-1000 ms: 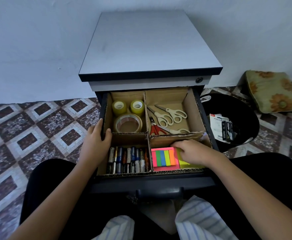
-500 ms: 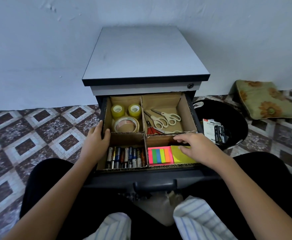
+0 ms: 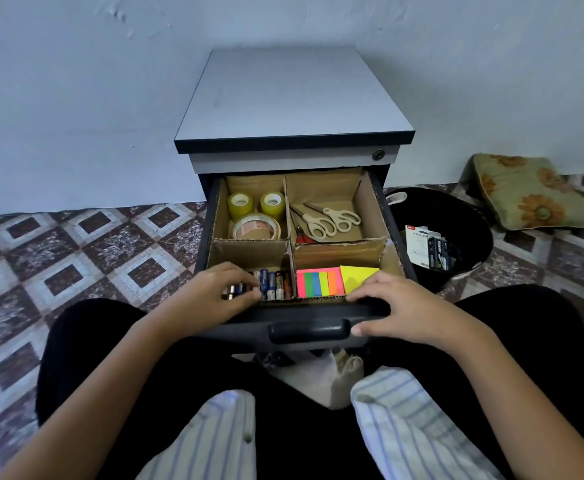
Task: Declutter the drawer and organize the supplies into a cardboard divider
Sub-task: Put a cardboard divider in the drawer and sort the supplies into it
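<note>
In the near-left cell [image 3: 249,252], left hand [image 3: 214,296] curls round batteries [image 3: 273,284], squaring them; right hand [image 3: 401,311] lies spread on the drawer [image 3: 318,311], probably ready to push.

Your left hand [image 3: 211,296] curls its fingers round a few batteries [image 3: 273,284] in the front-left compartment of the cardboard divider [image 3: 249,251]. Your right hand [image 3: 404,310] rests on the drawer [image 3: 304,311] front rim, just beside the sticky notes [image 3: 321,282] front-right. Tape rolls [image 3: 256,228] sit back-left, scissors [image 3: 332,218] back-right.

matt corrugated cardboard divider [image 3: 339,252], glossy tape rolls [image 3: 256,204], matt cabinet top [image 3: 292,95]
</note>
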Motion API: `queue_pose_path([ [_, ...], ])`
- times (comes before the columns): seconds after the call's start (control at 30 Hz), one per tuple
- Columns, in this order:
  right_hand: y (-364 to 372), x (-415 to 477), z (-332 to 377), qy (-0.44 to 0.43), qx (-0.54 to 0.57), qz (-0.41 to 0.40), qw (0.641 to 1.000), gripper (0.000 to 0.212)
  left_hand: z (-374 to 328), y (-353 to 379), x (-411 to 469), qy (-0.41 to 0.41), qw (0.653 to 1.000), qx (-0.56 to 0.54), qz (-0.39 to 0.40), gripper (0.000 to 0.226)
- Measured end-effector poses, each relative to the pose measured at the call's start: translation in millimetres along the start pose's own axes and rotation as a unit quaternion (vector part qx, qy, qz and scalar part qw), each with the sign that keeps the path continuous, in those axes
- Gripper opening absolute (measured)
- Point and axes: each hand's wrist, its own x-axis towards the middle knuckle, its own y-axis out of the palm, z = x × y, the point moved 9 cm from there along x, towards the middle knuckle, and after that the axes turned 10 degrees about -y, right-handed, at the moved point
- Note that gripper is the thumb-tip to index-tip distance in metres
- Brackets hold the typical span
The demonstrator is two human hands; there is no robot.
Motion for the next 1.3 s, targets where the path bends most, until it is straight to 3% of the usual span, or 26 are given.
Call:
queue_pose_path([
  [0.07, 1.6, 1.8, 0.0, -0.002, -0.037, -0.007, 0.999, 0.048, -4.1, 14.7, -6.3, -0.014, 0.996, 0.007, 0.085, 0.070],
  [0.13, 0.1, 1.7, 2.1, -0.009, -0.074, -0.032, 0.997, 0.042, -1.5, 24.4, -10.0, -0.032, 0.992, 0.030, 0.121, 0.060],
  [0.27, -0.8, -3.6, 6.0, -0.027, -0.117, -0.063, 0.991, 0.037, -1.9, 21.9, -9.9, -0.002, 0.995, 0.036, 0.090, 0.046],
  [0.53, -0.8, -6.6, 3.6, -0.029, -0.152, -0.102, 0.983, 0.040, -2.4, 21.7, -9.1, 0.045, 0.997, 0.040, 0.051, 0.045],
  [0.73, -11.2, 12.2, -0.9, -0.031, -0.158, -0.179, 0.971, 0.034, 1.7, 6.0, 7.1, 0.018, 0.990, 0.114, -0.079, 0.043],
  [0.83, -22.4, 29.7, -10.0, 0.011, -0.169, -0.217, 0.961, 0.038, 6.3, -4.7, 21.7, -0.020, 0.976, 0.132, -0.170, 0.046],
  [0.93, -33.4, 46.3, -22.3, 0.059, -0.170, -0.268, 0.947, 0.056, 29.7, -15.6, 35.0, -0.148, 0.947, 0.092, -0.268, 0.088],
  [1.03, -39.7, 56.2, -42.5, 0.151, -0.088, -0.345, 0.922, 0.093, 55.9, -6.4, 44.3, -0.300, 0.899, -0.096, -0.304, 0.128],
  [1.13, -35.2, 65.2, -59.8, 0.237, 0.102, -0.434, 0.863, 0.124, 61.5, 8.9, 65.8, -0.345, 0.854, -0.250, -0.299, 0.135],
  [1.2, -32.3, 85.2, -70.5, 0.254, 0.215, -0.453, 0.827, 0.125, 62.7, 11.6, 90.5, -0.341, 0.842, -0.307, -0.284, 0.131],
  [1.3, -33.8, 122.4, -81.3, 0.245, 0.301, -0.429, 0.816, 0.114, 65.3, 2.8, 125.6, -0.324, 0.849, -0.317, -0.272, 0.128],
])
